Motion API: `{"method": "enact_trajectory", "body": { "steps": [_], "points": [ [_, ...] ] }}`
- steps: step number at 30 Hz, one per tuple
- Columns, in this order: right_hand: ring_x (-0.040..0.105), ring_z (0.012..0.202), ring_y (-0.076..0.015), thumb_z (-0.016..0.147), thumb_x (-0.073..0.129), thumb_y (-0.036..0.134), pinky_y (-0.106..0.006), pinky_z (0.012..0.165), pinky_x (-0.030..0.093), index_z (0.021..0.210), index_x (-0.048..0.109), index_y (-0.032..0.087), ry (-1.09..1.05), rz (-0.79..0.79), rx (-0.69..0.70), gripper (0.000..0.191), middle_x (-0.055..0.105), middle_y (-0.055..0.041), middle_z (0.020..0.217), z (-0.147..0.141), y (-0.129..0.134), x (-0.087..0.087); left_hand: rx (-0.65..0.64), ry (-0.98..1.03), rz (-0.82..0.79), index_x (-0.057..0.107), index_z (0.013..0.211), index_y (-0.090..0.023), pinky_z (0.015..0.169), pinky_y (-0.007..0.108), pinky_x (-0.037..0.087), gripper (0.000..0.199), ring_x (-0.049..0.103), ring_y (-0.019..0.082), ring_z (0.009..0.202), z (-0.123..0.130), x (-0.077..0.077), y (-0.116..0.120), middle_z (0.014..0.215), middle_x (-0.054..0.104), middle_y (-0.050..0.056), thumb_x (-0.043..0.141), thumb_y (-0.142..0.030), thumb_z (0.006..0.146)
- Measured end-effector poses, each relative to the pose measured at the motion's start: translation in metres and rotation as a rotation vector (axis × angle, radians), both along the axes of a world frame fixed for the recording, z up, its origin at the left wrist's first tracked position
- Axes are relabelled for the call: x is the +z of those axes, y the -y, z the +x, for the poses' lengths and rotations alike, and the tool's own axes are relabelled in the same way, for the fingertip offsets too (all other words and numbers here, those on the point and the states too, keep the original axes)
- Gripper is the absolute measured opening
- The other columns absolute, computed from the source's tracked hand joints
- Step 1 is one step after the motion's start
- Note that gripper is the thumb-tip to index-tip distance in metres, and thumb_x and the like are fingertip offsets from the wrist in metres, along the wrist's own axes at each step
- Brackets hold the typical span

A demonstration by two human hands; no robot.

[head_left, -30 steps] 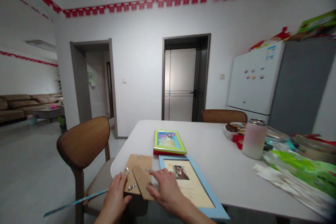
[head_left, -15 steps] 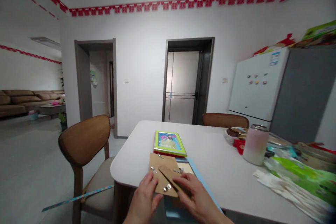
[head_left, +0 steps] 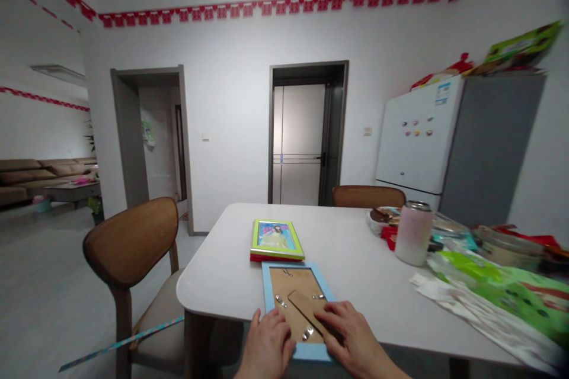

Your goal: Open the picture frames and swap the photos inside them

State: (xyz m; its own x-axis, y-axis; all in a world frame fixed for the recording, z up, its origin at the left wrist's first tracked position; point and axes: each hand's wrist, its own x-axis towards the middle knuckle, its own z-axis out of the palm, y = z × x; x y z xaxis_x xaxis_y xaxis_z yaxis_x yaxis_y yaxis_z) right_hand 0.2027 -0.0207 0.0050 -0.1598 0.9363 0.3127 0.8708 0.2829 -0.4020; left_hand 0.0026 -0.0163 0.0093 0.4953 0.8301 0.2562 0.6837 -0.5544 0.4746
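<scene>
White bench point(head_left: 213, 284) in a pale-walled room, with a wooden chair point(head_left: 137, 243) at its left side and a refrigerator point(head_left: 413, 136) beyond its right end. The light-blue frame point(head_left: 267, 290) lies at the near edge of the bench, and the brown backing board point(head_left: 278, 281) with metal clips sits inside its border, support leg upward. Left hand point(head_left: 268, 340): on the lower left part of the frame and board, fingers bent and close together. Right hand point(head_left: 351, 334): at the lower right, fingers slightly apart — their tips on the support leg point(head_left: 306, 308). Just beyond the blue frame lies a green picture frame point(head_left: 276, 240), picture side up. Farther right stand a pink-and-white bottle point(head_left: 413, 234) and, nearer, a green package point(head_left: 511, 296) beside white gloves or cloth point(head_left: 471, 314) — which of the two cannot be told.
</scene>
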Motion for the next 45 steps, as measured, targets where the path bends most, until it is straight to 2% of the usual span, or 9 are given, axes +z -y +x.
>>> {"method": "enact_trajectory", "body": {
  "steps": [3,6,9,13,19,26,37,41,45],
  "points": [
    [0.047,0.093,-0.0190,0.069,0.045,0.029,-0.029,0.081,0.035,0.095,0.061,0.027,-0.003,0.019,0.011,0.031,0.057,-0.0045,0.099,0.002,-0.003,-0.002,-0.010,0.009,-0.010,0.055,0.093,-0.021,0.098,0.047,0.017,0.028,0.038,0.023,0.114,-0.002,0.000,0.003,0.118,0.049,0.006,0.059,-0.027,0.066],
    [0.048,0.091,-0.0182,0.072,0.041,0.029,-0.028,0.081,0.035,0.093,0.063,0.022,-0.006,0.038,-0.044,0.031,0.057,-0.0062,0.096,0.005,-0.012,-0.001,-0.048,-0.004,-0.040,0.053,0.096,-0.019,0.099,0.047,0.015,0.041,0.035,0.025,0.116,-0.002,0.000,0.004,0.124,0.044,0.009,0.066,-0.025,0.057],
    [0.048,0.086,-0.0182,0.075,0.036,0.027,-0.027,0.079,0.035,0.090,0.064,0.018,0.051,0.032,-0.134,0.032,0.057,-0.0081,0.090,0.006,-0.026,0.002,-0.057,-0.021,-0.071,0.052,0.097,-0.018,0.100,0.046,0.017,0.039,0.035,0.024,0.116,-0.002,0.003,0.004,0.122,0.045,0.009,0.063,-0.020,0.060],
    [0.049,0.081,-0.0179,0.073,0.038,0.022,-0.026,0.075,0.036,0.076,0.066,0.018,0.142,0.024,-0.150,0.029,0.057,-0.0078,0.082,0.008,-0.045,0.004,-0.047,-0.026,-0.097,0.049,0.105,-0.016,0.100,0.042,0.020,0.044,0.034,0.024,0.117,-0.003,0.006,0.004,0.123,0.045,0.010,0.061,-0.022,0.063],
    [0.051,0.078,-0.0169,0.071,0.040,0.018,-0.023,0.070,0.036,0.070,0.066,0.017,0.132,0.033,-0.177,0.026,0.059,-0.0080,0.080,0.009,-0.061,0.001,-0.031,-0.024,-0.067,0.048,0.108,-0.016,0.100,0.036,0.021,0.047,0.035,0.021,0.115,-0.004,-0.005,0.002,0.122,0.046,0.008,0.061,-0.027,0.063],
    [0.050,0.077,-0.0160,0.068,0.042,0.017,-0.022,0.071,0.036,0.064,0.065,0.015,0.104,0.034,-0.141,0.023,0.057,-0.0087,0.079,0.008,-0.062,-0.001,0.001,-0.031,-0.058,0.048,0.109,-0.020,0.099,0.033,0.021,0.048,0.035,0.019,0.115,-0.003,-0.009,-0.001,0.123,0.045,0.004,0.059,-0.034,0.064],
    [0.049,0.076,-0.0156,0.060,0.042,0.014,-0.024,0.073,0.036,0.064,0.058,0.017,0.061,0.063,-0.104,0.016,0.053,-0.0049,0.076,0.014,-0.062,-0.006,0.001,-0.031,-0.082,0.041,0.116,-0.019,0.099,0.030,0.020,0.057,0.034,0.019,0.116,-0.007,-0.015,0.000,0.124,0.043,0.005,0.057,-0.036,0.065],
    [0.049,0.077,-0.0156,0.061,0.042,0.014,-0.025,0.073,0.036,0.063,0.058,0.017,0.084,0.060,-0.118,0.016,0.053,-0.0045,0.076,0.013,-0.062,-0.005,-0.001,-0.021,-0.081,0.041,0.117,-0.017,0.099,0.031,0.022,0.057,0.034,0.020,0.116,-0.008,-0.013,0.002,0.124,0.044,0.006,0.057,-0.034,0.065],
    [0.051,0.080,-0.0167,0.065,0.043,0.018,-0.026,0.075,0.036,0.076,0.062,0.017,0.087,0.058,-0.148,0.022,0.058,-0.0058,0.080,0.008,-0.064,-0.001,-0.029,-0.035,-0.088,0.043,0.115,-0.016,0.098,0.032,0.024,0.057,0.037,0.021,0.113,-0.009,-0.010,0.001,0.121,0.046,0.008,0.060,-0.031,0.063]
  ]
}}
